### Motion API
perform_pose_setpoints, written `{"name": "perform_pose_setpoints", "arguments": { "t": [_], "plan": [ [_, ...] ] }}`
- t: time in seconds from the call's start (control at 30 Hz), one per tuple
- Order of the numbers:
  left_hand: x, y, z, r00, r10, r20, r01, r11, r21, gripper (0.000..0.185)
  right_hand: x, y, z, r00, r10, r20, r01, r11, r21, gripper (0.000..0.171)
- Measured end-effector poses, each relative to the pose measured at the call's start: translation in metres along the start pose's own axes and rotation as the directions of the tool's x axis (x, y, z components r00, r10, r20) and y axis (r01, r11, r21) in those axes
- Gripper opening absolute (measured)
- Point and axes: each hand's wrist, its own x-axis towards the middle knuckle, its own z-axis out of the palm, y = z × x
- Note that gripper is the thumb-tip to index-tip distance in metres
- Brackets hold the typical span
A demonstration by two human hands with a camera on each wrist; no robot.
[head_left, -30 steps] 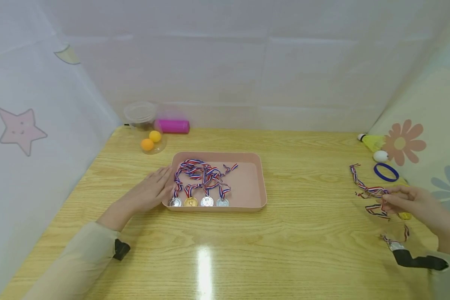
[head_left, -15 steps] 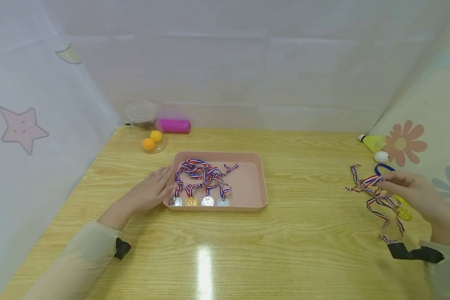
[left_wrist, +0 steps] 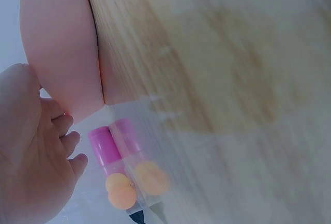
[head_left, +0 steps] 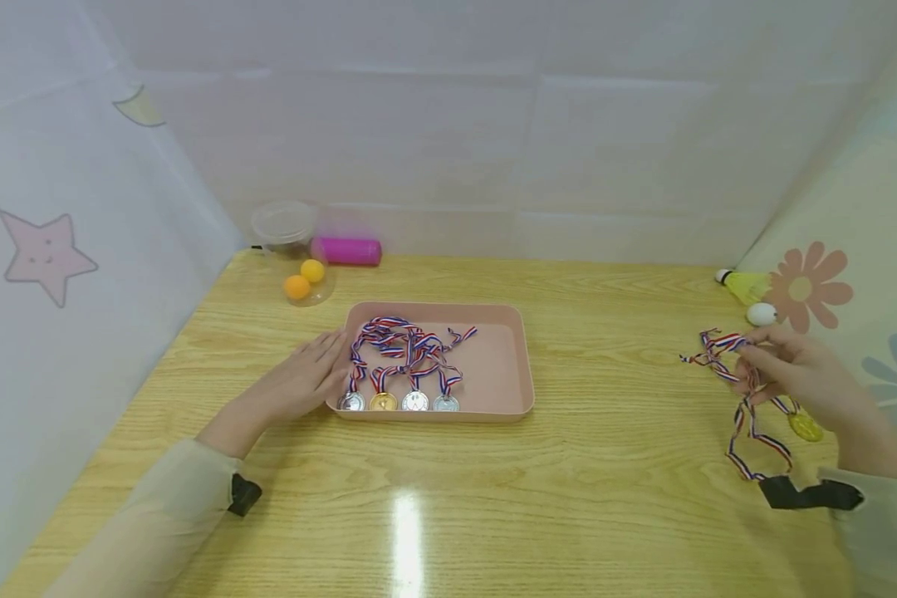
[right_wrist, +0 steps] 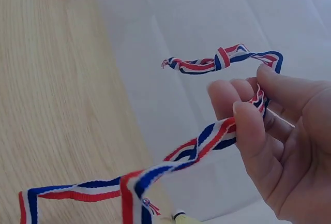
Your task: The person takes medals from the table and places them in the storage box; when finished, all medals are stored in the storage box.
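My right hand [head_left: 800, 378] pinches the red, white and blue ribbon [right_wrist: 207, 138] of a medal at the right side of the table. The knotted ribbon loops out on both sides of the fingers, and a gold medal [head_left: 806, 427] shows below the hand. At the left, my left hand [head_left: 295, 378] lies with fingers extended along the left wall of a pink tray [head_left: 497, 365]. Inside that tray, several silver and gold medals [head_left: 384, 402] sit in a row along the near wall, their tangled ribbons [head_left: 411, 345] stretching behind them.
Behind the tray at left stand a clear plastic container [head_left: 284, 223] with orange balls [head_left: 296, 287] and a magenta cylinder [head_left: 350, 252]. A yellow shuttlecock [head_left: 746, 286] and a white ball [head_left: 762, 314] sit at the back right, by the flowered cloth wall.
My right hand has moved left and drawn the ribbon up off the table. The blue ring is now hidden behind that hand. The left hand stays at the tray.
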Motion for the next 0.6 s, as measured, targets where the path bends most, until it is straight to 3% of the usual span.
{"name": "perform_pose_setpoints", "arguments": {
  "t": [0.13,0.37,0.6],
  "plan": [
    [0.000,0.001,0.000,1.000,-0.005,0.002,0.005,1.000,-0.006,0.059,0.002,0.006,0.001,1.000,-0.015,0.020,0.014,1.000,0.026,0.010],
    [0.001,0.001,-0.001,1.000,-0.009,0.014,0.009,1.000,-0.001,0.058,0.001,0.025,0.007,0.998,0.064,-0.014,-0.063,0.997,0.044,0.004],
    [0.001,0.002,-0.001,1.000,-0.013,0.019,0.013,1.000,-0.002,0.058,-0.008,0.045,0.009,0.980,0.198,-0.008,-0.198,0.979,-0.047,0.035]
  ]
}}
